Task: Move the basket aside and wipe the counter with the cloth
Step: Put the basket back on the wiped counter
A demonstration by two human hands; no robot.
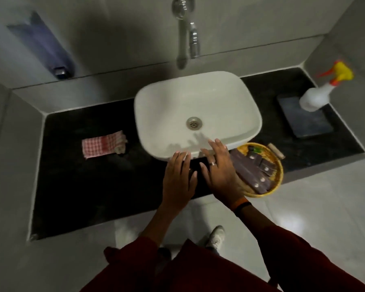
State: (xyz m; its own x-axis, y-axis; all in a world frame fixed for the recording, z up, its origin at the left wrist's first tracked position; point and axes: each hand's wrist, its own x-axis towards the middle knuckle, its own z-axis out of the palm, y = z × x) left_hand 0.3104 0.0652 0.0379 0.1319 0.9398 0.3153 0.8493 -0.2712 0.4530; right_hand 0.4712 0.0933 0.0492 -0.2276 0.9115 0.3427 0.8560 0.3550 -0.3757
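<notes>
Empty hands [178, 178] beside basket [276, 165], sink [198, 110].

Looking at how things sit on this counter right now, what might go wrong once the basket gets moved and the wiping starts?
The basket sits at the counter's front edge, partly under the sink rim; a careless slide might tip it to the floor or spill its contents. The spray bottle stands close to the right; pushing the basket that way may knock it over. The cloth lies far left, away from both hands, right hand included.
</notes>
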